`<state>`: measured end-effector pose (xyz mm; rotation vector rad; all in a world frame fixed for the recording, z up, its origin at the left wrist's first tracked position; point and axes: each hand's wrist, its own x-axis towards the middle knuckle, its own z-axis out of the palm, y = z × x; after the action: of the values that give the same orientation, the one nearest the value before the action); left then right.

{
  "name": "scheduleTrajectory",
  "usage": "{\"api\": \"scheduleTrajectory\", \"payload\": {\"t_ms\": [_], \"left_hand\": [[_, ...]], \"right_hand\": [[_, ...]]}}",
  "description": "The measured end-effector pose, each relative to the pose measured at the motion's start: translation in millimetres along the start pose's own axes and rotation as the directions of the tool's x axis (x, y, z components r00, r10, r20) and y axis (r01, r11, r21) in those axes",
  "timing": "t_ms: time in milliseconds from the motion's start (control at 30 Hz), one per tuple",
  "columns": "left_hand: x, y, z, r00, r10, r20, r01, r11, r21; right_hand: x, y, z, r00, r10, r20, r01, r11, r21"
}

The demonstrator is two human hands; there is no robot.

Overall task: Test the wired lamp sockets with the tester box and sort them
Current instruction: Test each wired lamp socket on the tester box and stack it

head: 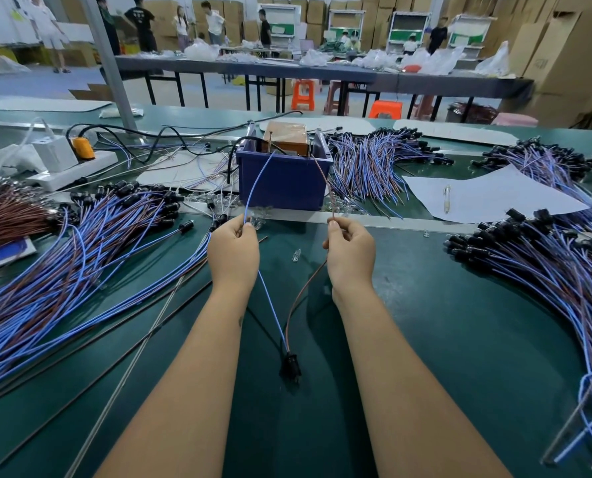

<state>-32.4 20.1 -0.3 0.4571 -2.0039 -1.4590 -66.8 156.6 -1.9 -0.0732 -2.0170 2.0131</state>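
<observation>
1. Head view, on the green table (425,339) right in front of the person: one wired lamp socket (290,365) lies between the forearms, small black body, with a blue wire (270,305) and a brown wire (299,298) coming off it.
2. The left hand (233,251) pinches the blue wire between thumb and curled fingers; the right hand (351,251) pinches the brown wire the same way. Both wires run up from the hands to the tester box (284,175), a blue bin just behind the hands with something brown inside.
3. Big fans of the same blue/brown sockets sit in a left pile (80,253), a right pile (546,270) and a back pile (374,163) beside the bin.
4. Hard to make out: where the wire ends meet the box is too small to tell. The socket is blurry, so its details are lost. The brown thing in the bin is only partly visible. The right pile is cut off by the frame edge.
</observation>
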Motion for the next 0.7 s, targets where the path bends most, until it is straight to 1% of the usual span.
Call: {"api": "scheduleTrajectory", "payload": {"t_ms": [200, 400, 567, 700], "left_hand": [[1.0, -2.1, 0.1, 0.999, -0.026, -0.020, 0.025, 1.000, -0.018], [1.1, -2.7, -0.4, 0.999, 0.000, -0.053, 0.000, 1.000, -0.009], [1.8, -3.1, -1.0, 0.997, -0.009, -0.083, 0.008, 1.000, -0.014], [2.5, -3.4, 0.0, 0.997, -0.002, -0.079, 0.002, 1.000, -0.008]], "right_hand": [[0.6, 1.7, 0.5, 1.000, -0.016, 0.019, 0.016, 0.999, -0.033], [1.3, 2.9, 0.2, 0.999, -0.018, 0.034, 0.019, 0.999, -0.034], [1.8, 4.0, 0.3, 0.999, -0.021, 0.043, 0.023, 0.999, -0.048], [1.8, 3.7, 0.4, 0.999, -0.019, 0.044, 0.021, 0.999, -0.045]]}}
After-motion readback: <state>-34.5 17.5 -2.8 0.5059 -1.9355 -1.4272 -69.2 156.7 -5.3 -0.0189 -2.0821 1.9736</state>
